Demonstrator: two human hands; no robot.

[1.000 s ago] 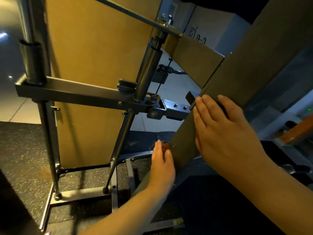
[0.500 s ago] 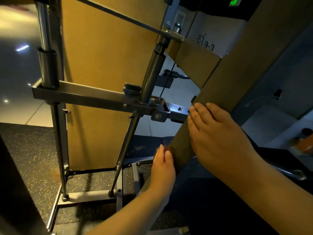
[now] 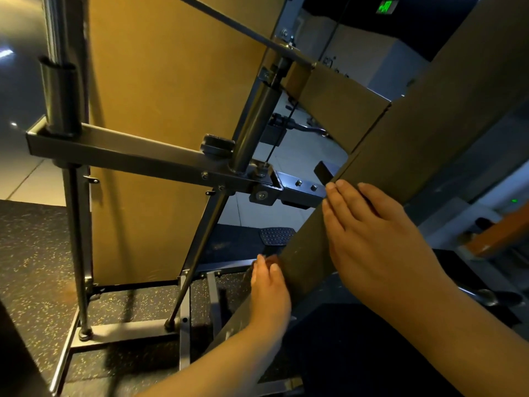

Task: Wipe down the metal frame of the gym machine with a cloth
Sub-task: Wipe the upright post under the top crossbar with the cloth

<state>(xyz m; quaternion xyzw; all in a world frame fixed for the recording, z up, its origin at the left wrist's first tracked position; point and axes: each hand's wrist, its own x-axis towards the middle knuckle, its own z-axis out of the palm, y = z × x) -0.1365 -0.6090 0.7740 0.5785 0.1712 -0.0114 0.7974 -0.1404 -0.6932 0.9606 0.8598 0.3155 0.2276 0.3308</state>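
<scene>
**Hands stay put on the gym machine's slanted beam point(image 3: 429, 116), no cloth in sight**

Left of the beam, the grey crossbar point(image 3: 143, 156) runs in to meet it. Over the past second only the view shifts and neither hand travels along the metal, so no wiping stroke appears to be under way and the frame looks yet to be cleaned. The left hand point(image 3: 270, 285) sits low against the beam's left edge, fingers point(image 3: 266, 265) straight and together, with a reddish patch at their tips too dim to identify. The right hand point(image 3: 378, 245) lies flat higher on the beam's face, fingers point(image 3: 343, 196) straight and close together, pressing the metal just below where the crossbar joins.
</scene>
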